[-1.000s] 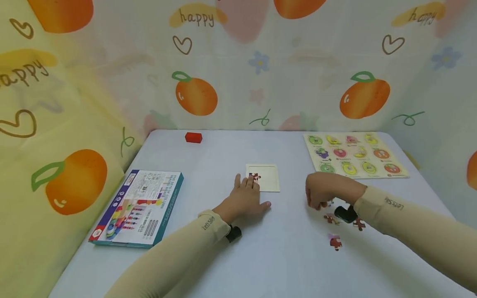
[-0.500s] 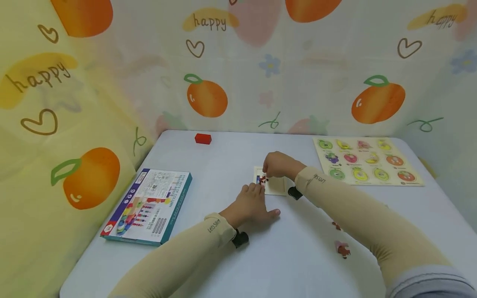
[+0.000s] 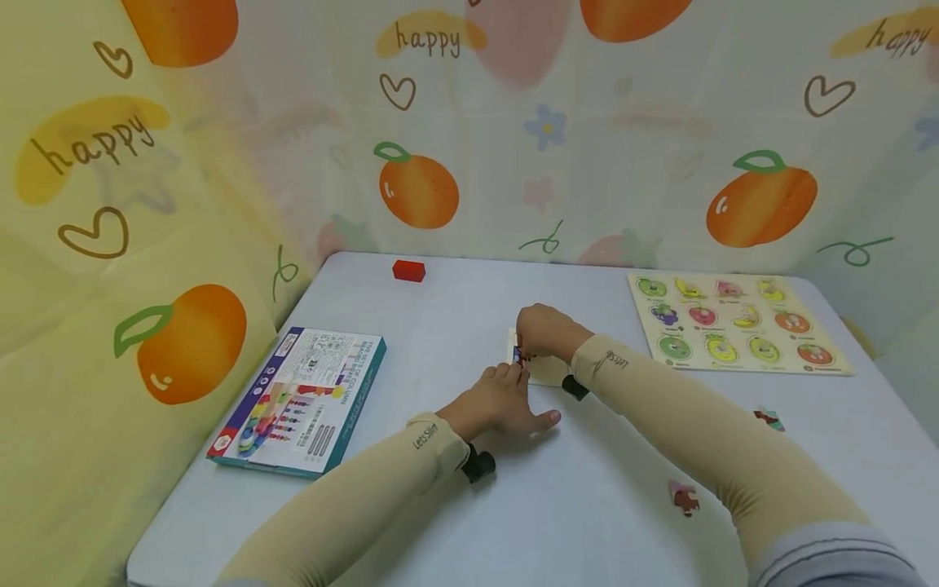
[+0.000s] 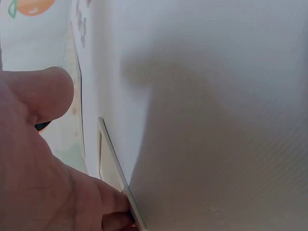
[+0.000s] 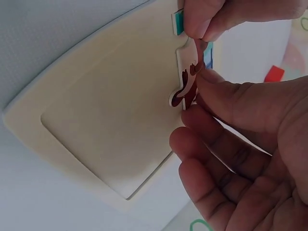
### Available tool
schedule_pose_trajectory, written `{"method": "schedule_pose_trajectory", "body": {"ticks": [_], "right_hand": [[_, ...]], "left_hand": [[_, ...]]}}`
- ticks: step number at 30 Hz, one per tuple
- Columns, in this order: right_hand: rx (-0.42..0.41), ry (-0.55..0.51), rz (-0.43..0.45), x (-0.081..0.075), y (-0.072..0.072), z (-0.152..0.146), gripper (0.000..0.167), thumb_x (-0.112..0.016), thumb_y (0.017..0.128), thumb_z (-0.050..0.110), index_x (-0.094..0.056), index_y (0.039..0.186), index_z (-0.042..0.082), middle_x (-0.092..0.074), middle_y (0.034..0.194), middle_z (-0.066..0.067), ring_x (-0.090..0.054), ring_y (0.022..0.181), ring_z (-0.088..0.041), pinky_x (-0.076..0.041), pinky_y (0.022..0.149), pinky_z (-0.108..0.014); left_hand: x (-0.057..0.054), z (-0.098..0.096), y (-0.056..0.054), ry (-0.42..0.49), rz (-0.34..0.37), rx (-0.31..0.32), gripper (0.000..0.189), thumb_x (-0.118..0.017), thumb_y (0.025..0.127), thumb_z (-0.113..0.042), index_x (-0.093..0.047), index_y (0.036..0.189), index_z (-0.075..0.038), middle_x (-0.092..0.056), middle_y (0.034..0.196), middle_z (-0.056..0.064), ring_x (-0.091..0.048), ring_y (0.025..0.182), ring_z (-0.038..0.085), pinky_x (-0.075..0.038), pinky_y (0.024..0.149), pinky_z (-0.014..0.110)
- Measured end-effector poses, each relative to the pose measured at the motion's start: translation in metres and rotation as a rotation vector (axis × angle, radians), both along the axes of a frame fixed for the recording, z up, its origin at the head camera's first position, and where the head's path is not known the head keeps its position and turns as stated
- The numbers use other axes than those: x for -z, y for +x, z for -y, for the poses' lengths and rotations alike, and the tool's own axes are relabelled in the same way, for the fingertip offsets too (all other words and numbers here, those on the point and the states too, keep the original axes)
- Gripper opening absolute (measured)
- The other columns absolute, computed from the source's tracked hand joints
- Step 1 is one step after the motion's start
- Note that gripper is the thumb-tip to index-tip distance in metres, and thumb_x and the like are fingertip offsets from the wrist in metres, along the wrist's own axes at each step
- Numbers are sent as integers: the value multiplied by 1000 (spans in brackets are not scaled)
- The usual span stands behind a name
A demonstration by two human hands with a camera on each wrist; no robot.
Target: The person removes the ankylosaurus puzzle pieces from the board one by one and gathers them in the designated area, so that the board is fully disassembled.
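A small pale puzzle tray lies in mid-table, mostly covered by both hands in the head view. With thumb and fingers, my right hand pinches a brown-and-cream jigsaw piece at one side of the recess. Its other fingers are loosely bent over the tray. My left hand lies with extended fingers on the tray's near left edge, thumb spread out. The right wrist view shows left fingertips touching the pieces beside a teal-edged piece. Some pieces under the fingers are hidden.
Loose jigsaw pieces lie to the right, one near the forearm and another partly behind the sleeve. A fruit picture board is at back right, a flat toy box at left, a red block at the back.
My right hand has moved left from the loose pieces to the tray and now works a piece there. The left hand stays on the tray. The head view has shifted slightly.
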State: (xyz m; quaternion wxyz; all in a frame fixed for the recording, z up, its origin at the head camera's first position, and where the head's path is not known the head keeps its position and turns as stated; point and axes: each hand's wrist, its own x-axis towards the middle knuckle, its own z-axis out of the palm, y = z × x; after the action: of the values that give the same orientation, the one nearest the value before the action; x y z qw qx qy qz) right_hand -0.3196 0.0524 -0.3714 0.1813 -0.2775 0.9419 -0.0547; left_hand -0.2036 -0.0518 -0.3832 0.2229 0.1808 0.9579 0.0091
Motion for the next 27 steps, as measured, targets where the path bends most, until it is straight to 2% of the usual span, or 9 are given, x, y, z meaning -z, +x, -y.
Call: {"method": "schedule_pose_trajectory", "body": {"ticks": [4,8,13,20,24,27], "right_hand": [[-8,9,20,0,0,1,1,-73,82,9,-73,82,8,-64,71,2,-55,65,-13,-45,57,-24],[-25,-8,41,1,0,1,7,-75,84,8,-71,90,6,-65,77,2,-59,73,-15,-49,67,-27],[-28,-13,45,0,3,2,10,-76,84,7,-69,91,6,-63,80,1,-59,78,-17,-50,73,-30],[2,-20,58,-6,6,3,7,-76,81,9,-69,82,9,-64,78,1,-57,75,-17,-49,68,-30],[17,-36,65,-6,7,4,5,-73,79,10,-69,77,10,-64,75,1,-55,71,-16,-48,63,-29],[25,-44,75,-5,9,3,6,-71,80,10,-69,74,10,-63,73,0,-53,67,-15,-46,60,-27]], "left_hand": [[0,0,0,5,5,-2,100,-33,90,-77,-22,154,-1,-22,159,13,-21,144,23,-17,113,36],[3,-1,-4,-18,35,-10,102,-31,89,-78,-17,156,-2,-17,161,11,-18,145,23,-15,114,36],[6,-2,-8,-37,66,-25,104,-30,87,-80,-11,156,-4,-11,162,9,-15,145,23,-12,114,35],[-1,-1,-4,-20,59,-31,104,-35,88,-78,-16,156,-2,-14,162,11,-17,145,23,-14,114,35],[2,-1,-6,-30,67,-43,107,-35,85,-82,-16,156,-4,-16,161,10,-18,143,23,-14,114,34],[9,-1,-10,-39,68,-31,109,-34,84,-83,-15,156,-4,-17,160,9,-17,143,23,-13,115,35]]}}
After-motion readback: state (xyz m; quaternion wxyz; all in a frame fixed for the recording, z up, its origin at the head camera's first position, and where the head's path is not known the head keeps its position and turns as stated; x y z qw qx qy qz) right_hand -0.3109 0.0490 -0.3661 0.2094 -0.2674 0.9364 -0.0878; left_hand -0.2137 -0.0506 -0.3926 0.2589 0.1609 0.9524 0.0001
